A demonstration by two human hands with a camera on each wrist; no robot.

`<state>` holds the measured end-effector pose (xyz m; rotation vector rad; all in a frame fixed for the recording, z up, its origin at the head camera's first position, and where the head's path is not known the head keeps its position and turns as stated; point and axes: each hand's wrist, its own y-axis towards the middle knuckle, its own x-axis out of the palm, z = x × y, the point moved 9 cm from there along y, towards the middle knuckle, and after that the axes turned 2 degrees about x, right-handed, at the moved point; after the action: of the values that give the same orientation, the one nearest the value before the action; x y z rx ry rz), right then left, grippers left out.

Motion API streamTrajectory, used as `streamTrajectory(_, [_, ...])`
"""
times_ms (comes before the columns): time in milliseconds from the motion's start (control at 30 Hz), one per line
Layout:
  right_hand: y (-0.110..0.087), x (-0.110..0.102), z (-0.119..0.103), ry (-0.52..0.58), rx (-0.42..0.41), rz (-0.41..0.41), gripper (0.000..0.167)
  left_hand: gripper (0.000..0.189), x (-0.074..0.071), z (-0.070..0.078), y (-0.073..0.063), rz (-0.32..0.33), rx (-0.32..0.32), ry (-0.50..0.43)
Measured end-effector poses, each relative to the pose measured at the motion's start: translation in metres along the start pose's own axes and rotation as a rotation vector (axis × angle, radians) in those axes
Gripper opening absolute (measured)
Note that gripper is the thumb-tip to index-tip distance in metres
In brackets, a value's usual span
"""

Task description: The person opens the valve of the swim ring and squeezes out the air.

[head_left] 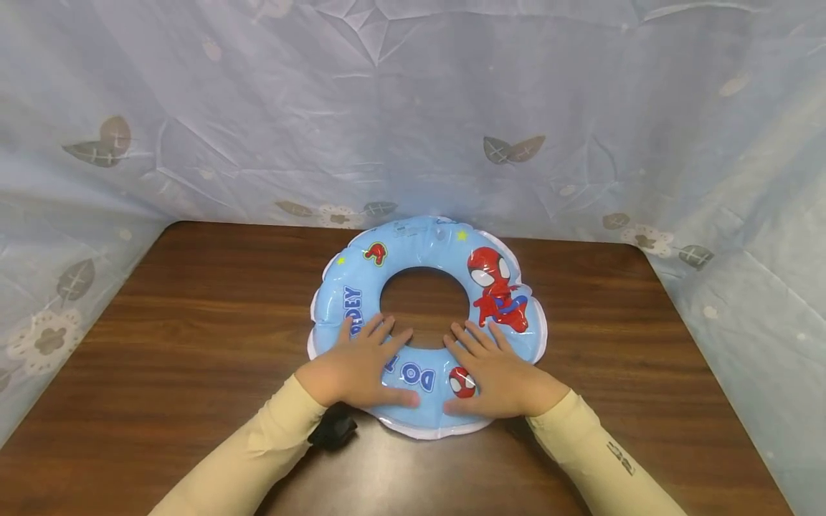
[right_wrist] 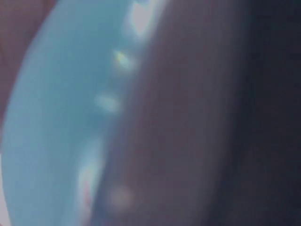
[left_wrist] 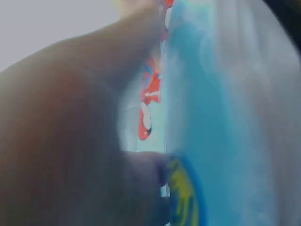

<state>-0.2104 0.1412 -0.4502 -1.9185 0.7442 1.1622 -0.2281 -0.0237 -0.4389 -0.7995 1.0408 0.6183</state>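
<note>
Inflated swim ring [head_left: 419, 247], light blue with a whitish scalloped rim, lies on a brown wood-grain table [head_left: 645, 365], roughly central between the sides; its far rim reaches the table's back edge in the head view. Left hand [head_left: 361, 365] rests on the near left part of the ring, fingers spread apart, forefinger tip at the edge of the hole. Right hand [head_left: 497, 373] rests on the near right part, fingers likewise spread, tips toward the hole. Neither hand is clamped round the vinyl; the thumbs point toward one another, a gap between them. Prints on the ring: red masked figure [head_left: 497, 290] at right, beyond the right fingers; small red masked face [head_left: 462, 383] beside the right thumb; blue lettering [head_left: 352, 308] at left, partly covered by the left hand. Pale cream sleeves [head_left: 258, 455] on both forearms, dark marking on the right one. Black object [head_left: 333, 428] just beside the left wrist, identity unclear. Pale curtain [head_left: 426, 93] with leaf and flower prints behind the table and along both sides. Both wrist views blurred, blue vinyl close up.
</note>
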Motion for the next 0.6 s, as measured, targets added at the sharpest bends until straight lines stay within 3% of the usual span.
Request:
streamTrajectory(100, [-0.001, 0.0, 0.0, 0.026, 0.007, -0.009, 0.106, 0.1, -0.018, -0.006, 0.0, 0.144, 0.014, -0.044])
streamTrajectory(167, [-0.001, -0.001, 0.0, 0.033, 0.008, -0.008, 0.106, 0.099, -0.031, -0.012, 0.0, 0.26, 0.016, -0.019])
streamTrajectory(267, [-0.001, -0.001, 0.001, 0.037, 0.002, -0.001, 0.107, 0.106, -0.042, -0.027, -0.002, 0.347, -0.026, 0.048])
streamTrajectory(400, [0.0, -0.001, 0.003, 0.041, 0.003, -0.001, 0.107, 0.116, -0.037, -0.045, -0.002, 0.288, -0.084, 0.047])
streamTrajectory(600, [0.003, 0.001, 0.005, 0.041, 0.01, -0.011, 0.108, 0.118, -0.028, -0.053, 0.002, 0.22, -0.102, 0.039])
